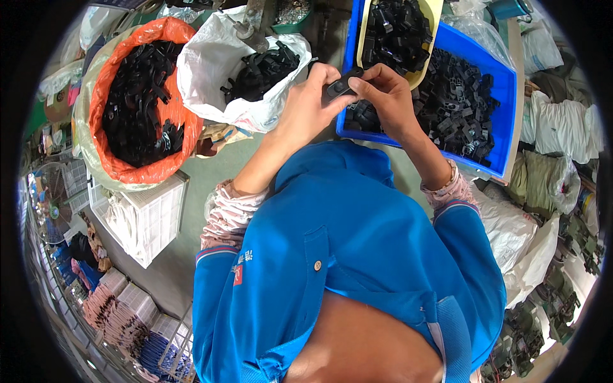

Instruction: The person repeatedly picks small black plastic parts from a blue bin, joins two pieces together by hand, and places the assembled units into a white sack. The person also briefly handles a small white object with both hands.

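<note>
As 2 hands' fingers (pixel 326 75) pinch 1 black part (pixel 339 87), 1 blue bin (pixel 508 121) sits near.

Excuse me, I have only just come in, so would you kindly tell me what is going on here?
A person in a blue top is holding a small black part between both hands, the left hand on one end and the right hand at the other. Just beyond, to the right, a blue bin and a yellow tub hold many black pieces. To the left, a white sack and an orange-lined bag hold more black pieces.
</note>
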{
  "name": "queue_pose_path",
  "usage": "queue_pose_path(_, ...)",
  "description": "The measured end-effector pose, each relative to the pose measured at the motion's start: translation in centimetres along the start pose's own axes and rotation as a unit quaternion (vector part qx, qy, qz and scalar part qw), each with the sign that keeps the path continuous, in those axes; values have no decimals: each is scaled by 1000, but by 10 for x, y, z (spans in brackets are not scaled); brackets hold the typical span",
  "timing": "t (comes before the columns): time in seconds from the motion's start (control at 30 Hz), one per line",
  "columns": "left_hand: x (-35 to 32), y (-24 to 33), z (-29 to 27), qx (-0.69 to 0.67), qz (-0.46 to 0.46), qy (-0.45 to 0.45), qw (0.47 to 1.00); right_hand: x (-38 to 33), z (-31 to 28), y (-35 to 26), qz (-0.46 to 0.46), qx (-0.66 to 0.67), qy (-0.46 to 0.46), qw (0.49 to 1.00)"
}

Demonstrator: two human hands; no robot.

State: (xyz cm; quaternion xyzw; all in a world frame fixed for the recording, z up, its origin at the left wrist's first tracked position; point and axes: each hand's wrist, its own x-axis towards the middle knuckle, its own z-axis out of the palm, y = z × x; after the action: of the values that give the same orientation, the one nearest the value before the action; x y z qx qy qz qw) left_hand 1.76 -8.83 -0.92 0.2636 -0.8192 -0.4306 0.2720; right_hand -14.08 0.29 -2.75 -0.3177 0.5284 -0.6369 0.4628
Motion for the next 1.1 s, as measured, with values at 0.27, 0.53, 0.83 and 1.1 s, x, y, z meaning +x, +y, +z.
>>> queue_pose_path(0.27, -2, -11, -18, 38, -14, -37, 998, 15, -4, -14, 37, -26, -22, 999)
queue_pose_path(0.53, 0, -23, -22, -35, 57, 72, 995, 118, -57, -31, -263, -619, 110, 732)
queue_pose_path(0.83, 1, -60, -74, -68, 45, 102, 991, 86, -18, -60, -89, -145, 7, 985)
queue_pose_path(1.1, 11, -75, -123, -107, -4, 23, 994, 90, 70, -21, -41, -41, -102, 993)
